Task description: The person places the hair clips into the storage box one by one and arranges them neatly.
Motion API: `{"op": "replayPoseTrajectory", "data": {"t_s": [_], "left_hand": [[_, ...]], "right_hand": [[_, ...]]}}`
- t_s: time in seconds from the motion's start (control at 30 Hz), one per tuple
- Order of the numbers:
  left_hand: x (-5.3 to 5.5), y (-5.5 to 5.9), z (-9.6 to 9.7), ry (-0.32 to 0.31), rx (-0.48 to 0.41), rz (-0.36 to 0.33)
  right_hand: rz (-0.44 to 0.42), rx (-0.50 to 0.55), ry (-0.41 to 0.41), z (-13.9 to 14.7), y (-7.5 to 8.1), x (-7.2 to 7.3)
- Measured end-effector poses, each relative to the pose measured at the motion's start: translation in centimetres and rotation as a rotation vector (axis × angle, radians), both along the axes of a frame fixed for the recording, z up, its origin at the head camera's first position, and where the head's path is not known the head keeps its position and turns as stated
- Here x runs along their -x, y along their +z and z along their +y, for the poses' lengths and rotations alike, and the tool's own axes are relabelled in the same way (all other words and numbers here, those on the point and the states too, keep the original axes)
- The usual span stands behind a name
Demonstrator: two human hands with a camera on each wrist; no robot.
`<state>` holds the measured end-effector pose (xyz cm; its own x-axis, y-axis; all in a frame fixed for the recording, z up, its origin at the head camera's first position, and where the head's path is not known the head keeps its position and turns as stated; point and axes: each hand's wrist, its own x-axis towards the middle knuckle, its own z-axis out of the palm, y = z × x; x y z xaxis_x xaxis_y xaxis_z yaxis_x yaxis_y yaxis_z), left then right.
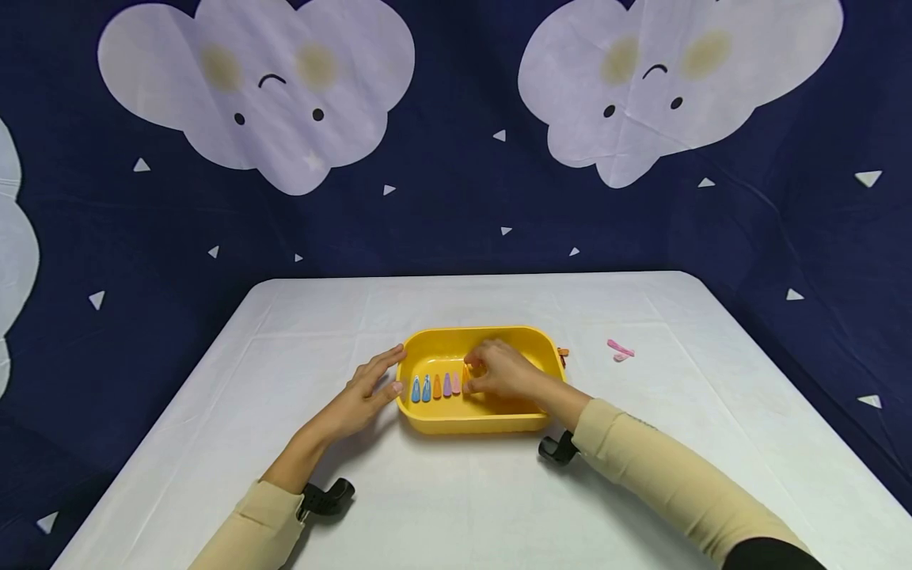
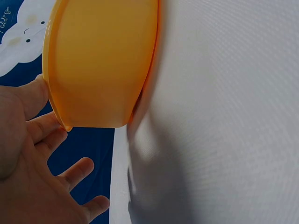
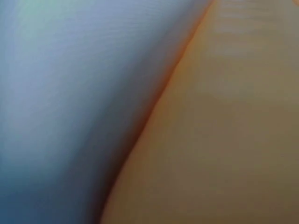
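Nearest, a black camera mount [image 1: 328,497] sits below the left hand and another black mount [image 1: 558,449] hangs below the right wrist, close to the tray's near corner. The shallow yellow plastic tray [image 1: 473,425] lies between the hands; it looks light and fairly stiff, smooth enough to slide on the white cloth-covered table [image 1: 456,507], so its rim is the place to steady it. There the left hand [image 1: 365,400] rests, fingers spread, thumb and fingertips touching. The right hand [image 1: 502,370] reaches inside, thumb and finger seemingly pinching a small orange teardrop-shaped hair clip [image 1: 465,373], partly hidden. Left of those fingertips stand two blue clips [image 1: 422,389], an orange, a purple and a pink clip [image 1: 457,383] in a row. Such clips are probably light, slick and springy, best pinched by the edges; the close neighbours leave little finger room. Beyond the right wrist, orange-brown clips [image 1: 563,354] lie against the tray's outer wall; farther right, pink clips [image 1: 621,348].
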<state>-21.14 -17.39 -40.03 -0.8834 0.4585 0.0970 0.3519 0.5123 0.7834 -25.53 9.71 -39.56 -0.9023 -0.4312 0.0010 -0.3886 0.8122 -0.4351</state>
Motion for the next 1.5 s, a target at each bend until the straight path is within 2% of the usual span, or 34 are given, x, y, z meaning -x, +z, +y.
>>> {"op": "replayPoseTrajectory", "data": {"t_s": [0.33, 0.67, 1.13, 1.5], "left_hand": [[0.0, 0.0, 0.0, -0.001, -0.002, -0.003], [0.0, -0.1, 0.1, -0.012, -0.016, -0.001], [0.1, -0.1, 0.0, -0.007, -0.006, -0.005], [0.2, -0.1, 0.0, -0.012, -0.001, 0.009]], "right_hand": [[0.062, -0.078, 0.063, -0.1, -0.5, 0.1], [0.087, -0.113, 0.098, -0.2, -0.7, 0.1], [0.064, -0.107, 0.069, -0.2, -0.7, 0.0], [0.016, -0.010, -0.007, 0.1, 0.5, -0.2]]}}
